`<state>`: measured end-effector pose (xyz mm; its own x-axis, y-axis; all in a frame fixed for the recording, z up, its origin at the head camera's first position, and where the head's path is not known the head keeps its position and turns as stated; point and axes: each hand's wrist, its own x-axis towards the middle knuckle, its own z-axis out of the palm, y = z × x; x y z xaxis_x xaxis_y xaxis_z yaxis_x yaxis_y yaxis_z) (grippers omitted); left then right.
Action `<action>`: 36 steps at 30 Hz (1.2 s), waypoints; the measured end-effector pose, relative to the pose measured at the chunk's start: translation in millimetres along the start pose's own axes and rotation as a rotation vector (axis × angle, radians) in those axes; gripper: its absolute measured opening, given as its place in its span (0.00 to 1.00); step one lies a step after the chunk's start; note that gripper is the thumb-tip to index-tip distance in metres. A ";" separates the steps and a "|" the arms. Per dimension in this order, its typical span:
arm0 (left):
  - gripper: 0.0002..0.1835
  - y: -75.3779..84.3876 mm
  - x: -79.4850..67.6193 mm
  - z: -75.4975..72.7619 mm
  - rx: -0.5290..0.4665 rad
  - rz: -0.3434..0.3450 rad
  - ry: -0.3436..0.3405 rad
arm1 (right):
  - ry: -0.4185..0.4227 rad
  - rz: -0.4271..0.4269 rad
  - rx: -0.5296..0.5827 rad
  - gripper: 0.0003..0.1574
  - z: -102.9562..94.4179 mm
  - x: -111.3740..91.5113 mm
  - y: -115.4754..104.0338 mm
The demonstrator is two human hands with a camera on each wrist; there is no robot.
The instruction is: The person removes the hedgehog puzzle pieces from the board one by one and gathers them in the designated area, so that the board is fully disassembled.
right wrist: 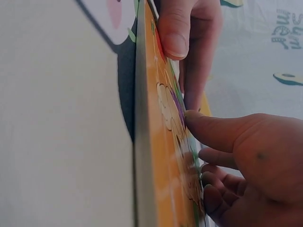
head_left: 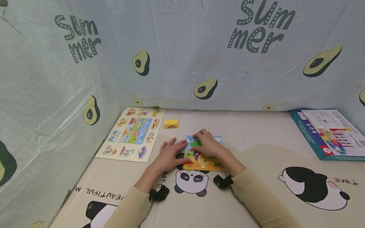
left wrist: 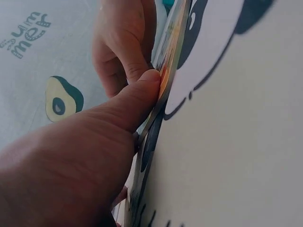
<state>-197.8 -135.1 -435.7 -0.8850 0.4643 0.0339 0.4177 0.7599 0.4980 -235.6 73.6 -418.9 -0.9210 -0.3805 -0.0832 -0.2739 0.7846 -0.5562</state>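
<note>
A small colourful jigsaw puzzle (head_left: pixel 211 164) with an orange lower part and a blue and green top lies flat in front of me. My left hand (head_left: pixel 169 156) is at its left side, fingers spread and the thumb (left wrist: pixel 144 85) resting on the puzzle's face near the lower left corner. From the right, my right hand (head_left: pixel 209 145) reaches over the puzzle. Its thumb (right wrist: pixel 208 127) and bent fingertips touch the picture, apart from each other. Whether a loose piece lies under those fingertips is hidden.
A wooden peg puzzle board (head_left: pixel 104 153) with vehicle pieces lies at the left. Behind my hands stands a yellow arch block (head_left: pixel 171 123). On the far right is a teal-edged box (head_left: pixel 309 139). A patterned cloth wall (head_left: pixel 171 85) closes the back.
</note>
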 end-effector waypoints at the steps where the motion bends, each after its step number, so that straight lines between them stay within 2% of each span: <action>1: 0.40 0.2 -0.4 -0.8 -0.002 -0.003 -0.002 | 0.002 0.001 0.009 0.34 0.4 0.5 0.4; 20: 0.40 -1.1 -0.5 -1.8 -0.012 0.018 0.032 | 0.091 0.033 0.160 0.31 8.5 3.2 1.5; 27: 0.40 -0.6 0.4 -0.1 -0.012 0.012 0.030 | 0.091 0.044 0.185 0.33 9.0 2.8 3.8; 36: 0.40 0.3 0.3 0.3 -0.014 -0.006 0.009 | 0.124 0.015 0.232 0.28 7.7 -0.2 4.3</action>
<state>-197.9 -134.6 -435.8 -0.8895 0.4554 0.0384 0.4092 0.7563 0.5105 -234.5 73.2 -427.6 -0.9552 -0.2960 0.0011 -0.2026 0.6511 -0.7315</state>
